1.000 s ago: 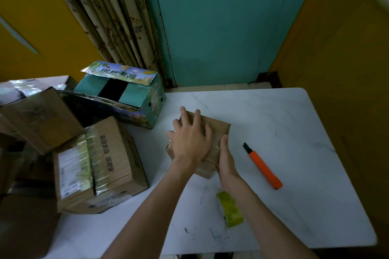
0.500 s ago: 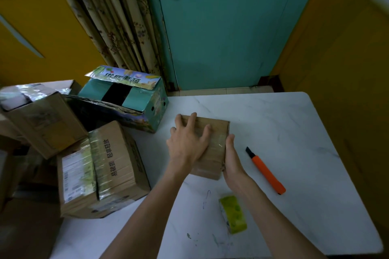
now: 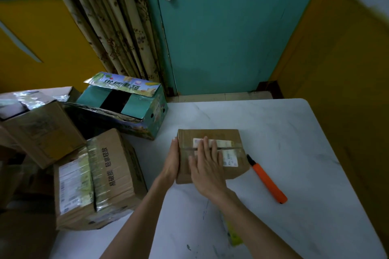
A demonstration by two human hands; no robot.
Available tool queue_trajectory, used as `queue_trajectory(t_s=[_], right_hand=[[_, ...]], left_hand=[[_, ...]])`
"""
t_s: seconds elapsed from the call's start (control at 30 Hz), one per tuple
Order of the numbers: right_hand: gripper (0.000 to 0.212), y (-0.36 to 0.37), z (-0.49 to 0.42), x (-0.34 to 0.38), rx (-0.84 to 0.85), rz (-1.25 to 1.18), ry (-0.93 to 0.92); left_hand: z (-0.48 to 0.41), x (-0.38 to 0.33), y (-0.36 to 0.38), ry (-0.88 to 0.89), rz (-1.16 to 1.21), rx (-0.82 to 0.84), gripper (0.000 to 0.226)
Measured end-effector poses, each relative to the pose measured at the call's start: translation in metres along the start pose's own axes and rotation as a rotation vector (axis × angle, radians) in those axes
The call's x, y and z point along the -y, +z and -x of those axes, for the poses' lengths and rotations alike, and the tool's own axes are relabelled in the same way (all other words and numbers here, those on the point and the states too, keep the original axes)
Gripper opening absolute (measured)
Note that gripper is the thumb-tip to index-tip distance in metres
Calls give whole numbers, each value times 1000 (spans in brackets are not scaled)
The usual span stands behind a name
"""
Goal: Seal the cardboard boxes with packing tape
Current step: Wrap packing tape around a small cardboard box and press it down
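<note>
A small brown cardboard box [image 3: 229, 135] lies on the white table [image 3: 294, 143], its top flaps closed with a seam running left to right and a white label across it. My left hand [image 3: 173, 161] presses flat against the box's left side, fingers straight. My right hand [image 3: 205, 166] lies flat on the top, fingers straight across the seam and label. A yellow-green tape roll [image 3: 232, 232] sits on the table under my right forearm, partly hidden.
An orange utility knife [image 3: 268, 181] lies right of the box. A taped cardboard box [image 3: 101, 178], a teal printed box [image 3: 124, 107] and another carton [image 3: 35, 126] crowd the left. A teal door [image 3: 221, 27] and curtain stand behind.
The box has been turned so its seam and label face up and squared to the table. My left hand moved from the top to the left side; my right hand moved onto the top.
</note>
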State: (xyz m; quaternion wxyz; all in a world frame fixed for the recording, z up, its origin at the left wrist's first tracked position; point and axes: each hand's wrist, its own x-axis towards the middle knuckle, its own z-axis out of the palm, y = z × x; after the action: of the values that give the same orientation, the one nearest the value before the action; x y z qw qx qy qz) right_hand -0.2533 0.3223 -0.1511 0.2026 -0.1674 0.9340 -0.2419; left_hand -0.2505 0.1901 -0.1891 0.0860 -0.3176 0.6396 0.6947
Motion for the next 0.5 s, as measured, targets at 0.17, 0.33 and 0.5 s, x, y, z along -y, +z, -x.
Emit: queue_trajectory(t_s=[0.17,0.33,0.5], right_hand=[[102,17,-1,1,-2,168,-32],[67,0,-10,-22,-308,115,81],[117,-43,-39,-60,-187,-133,467]], left_hand=[[11,7,11,198,-107,-39,29],[9,1,13,228,-339,-129,27],[5,-14,25,86,-488,-238,99]])
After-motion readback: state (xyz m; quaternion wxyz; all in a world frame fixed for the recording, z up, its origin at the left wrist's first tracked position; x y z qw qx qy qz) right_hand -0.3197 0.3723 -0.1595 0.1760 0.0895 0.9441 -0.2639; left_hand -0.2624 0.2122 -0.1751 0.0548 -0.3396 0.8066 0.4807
